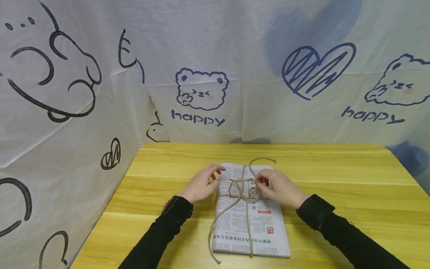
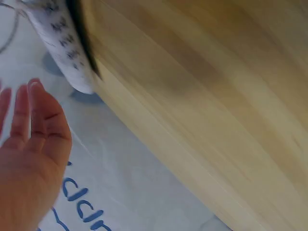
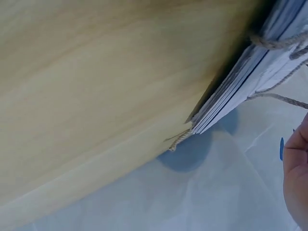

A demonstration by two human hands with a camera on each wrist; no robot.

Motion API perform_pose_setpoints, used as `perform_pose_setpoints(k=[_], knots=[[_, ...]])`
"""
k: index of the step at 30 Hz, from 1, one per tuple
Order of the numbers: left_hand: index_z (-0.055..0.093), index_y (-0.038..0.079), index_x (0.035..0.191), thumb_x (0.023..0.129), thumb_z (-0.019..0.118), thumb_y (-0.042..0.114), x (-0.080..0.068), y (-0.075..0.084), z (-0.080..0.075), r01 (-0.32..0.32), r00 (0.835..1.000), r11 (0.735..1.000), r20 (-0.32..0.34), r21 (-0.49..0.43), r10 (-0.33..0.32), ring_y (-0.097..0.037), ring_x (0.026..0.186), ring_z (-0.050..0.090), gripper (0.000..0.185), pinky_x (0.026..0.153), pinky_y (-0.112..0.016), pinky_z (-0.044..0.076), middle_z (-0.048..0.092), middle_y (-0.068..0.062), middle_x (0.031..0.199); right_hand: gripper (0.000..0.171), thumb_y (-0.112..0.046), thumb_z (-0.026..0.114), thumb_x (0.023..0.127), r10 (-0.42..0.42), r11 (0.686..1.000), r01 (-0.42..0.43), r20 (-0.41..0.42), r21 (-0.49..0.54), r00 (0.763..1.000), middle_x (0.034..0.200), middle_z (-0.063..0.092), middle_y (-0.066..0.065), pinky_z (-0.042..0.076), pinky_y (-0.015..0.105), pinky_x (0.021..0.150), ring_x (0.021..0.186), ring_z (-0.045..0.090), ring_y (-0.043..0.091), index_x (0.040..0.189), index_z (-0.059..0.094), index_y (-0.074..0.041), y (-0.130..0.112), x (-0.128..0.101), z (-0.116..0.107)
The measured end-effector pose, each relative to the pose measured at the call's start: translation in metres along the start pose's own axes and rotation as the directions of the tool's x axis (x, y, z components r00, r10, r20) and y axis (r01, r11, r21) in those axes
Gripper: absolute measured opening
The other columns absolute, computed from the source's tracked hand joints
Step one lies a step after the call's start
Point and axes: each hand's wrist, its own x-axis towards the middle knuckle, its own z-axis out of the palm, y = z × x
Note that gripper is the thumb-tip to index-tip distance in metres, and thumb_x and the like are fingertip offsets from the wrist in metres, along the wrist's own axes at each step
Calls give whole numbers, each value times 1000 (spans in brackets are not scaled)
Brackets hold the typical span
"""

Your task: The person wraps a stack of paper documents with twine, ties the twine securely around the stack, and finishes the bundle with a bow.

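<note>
A stack of folded newspapers (image 1: 231, 231) lies on the table, with brown twine (image 1: 248, 224) running around it lengthwise and crosswise. Loops of the twine cross near the middle of the top sheet, and one loose end trails down past the front left corner. My right hand (image 1: 279, 186) pinches a strand of twine above the stack's right side; in the right wrist view that strand (image 3: 276, 97) leads toward the hand. By the stack's upper left edge, my left hand (image 1: 201, 184) hovers with loosely bent fingers and holds nothing. The left wrist view shows its palm (image 2: 36, 154).
The yellow wood-grain table (image 1: 161, 168) extends on both sides of the stack. Behind it and at the left hangs a white cloth (image 1: 201, 37) with drawn bears, hearts and lettering. Another twine end (image 1: 263, 158) curls past the stack's far edge.
</note>
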Motion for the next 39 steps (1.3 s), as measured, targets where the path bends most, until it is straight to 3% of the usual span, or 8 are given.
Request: perform_pose_setpoints(k=[2, 7, 14, 18, 25, 32, 35, 39], knots=[[56, 14, 139, 102, 52, 6, 1, -4, -2, -27, 998, 1000, 48, -16, 27, -20, 105, 58, 39, 85, -35, 50, 59, -9, 129, 4, -11, 68, 96, -13, 1000, 13, -1, -22, 1000, 82, 61, -9, 41, 20, 64, 69, 52, 10, 93, 69, -12, 1, -1, 0], [61, 18, 135, 104, 57, 17, 9, 2, 6, -133, 981, 991, 147, 14, 129, -18, 108, 58, 31, 91, -32, 50, 58, -3, 128, 6, -17, 67, 98, 11, 1000, -12, 49, 24, 999, 83, 60, -11, 41, 20, 65, 70, 50, 5, 94, 69, -14, -1, -2, -3], [72, 15, 110, 102, 60, 21, 8, 4, 5, -237, 970, 962, 94, 137, 225, -15, 104, 61, 16, 95, -27, 49, 65, 0, 111, 4, -15, 68, 97, 59, 989, -71, 93, 133, 994, 82, 62, -10, 42, 21, 64, 70, 49, 0, 96, 71, -15, -1, -2, -9], [71, 19, 106, 100, 62, 27, 5, 5, -6, -183, 982, 975, 73, 125, 175, -17, 106, 65, 14, 99, -31, 51, 69, 2, 107, 5, -15, 67, 97, 65, 987, -78, 96, 141, 993, 83, 67, -4, 43, 21, 63, 70, 50, 0, 99, 72, -15, 1, -5, -13], [64, 18, 95, 102, 61, 28, 0, 6, -28, -98, 991, 994, 88, -39, 101, -17, 87, 57, 12, 80, -34, 43, 67, 1, 95, 3, -12, 68, 96, 18, 999, -21, 81, 28, 997, 84, 61, -12, 41, 19, 64, 72, 48, -1, 96, 70, -15, 5, -9, -25], [63, 10, 93, 106, 54, 26, -2, 9, -43, -29, 997, 945, 59, -325, 50, -18, 96, 63, 23, 88, -39, 48, 67, -6, 94, 3, -14, 68, 97, -44, 997, 46, 41, -57, 998, 83, 58, -14, 38, 18, 64, 70, 44, 0, 95, 67, -17, 13, -18, -43], [64, 10, 93, 106, 55, 25, -3, 13, -52, -39, 998, 943, 34, -332, 53, -21, 93, 63, 21, 85, -38, 48, 66, -6, 93, 8, -12, 69, 96, -54, 996, 56, 24, -73, 998, 86, 59, -14, 38, 18, 65, 72, 44, -2, 98, 67, -20, 16, -25, -52], [66, 17, 93, 104, 59, 26, -5, 20, -68, -70, 997, 970, 9, -234, 74, -17, 75, 52, 16, 70, -29, 41, 61, -6, 85, 20, -6, 72, 91, -55, 994, 55, 0, -99, 998, 88, 62, -14, 38, 18, 64, 74, 44, -5, 101, 69, -24, 20, -36, -65]])
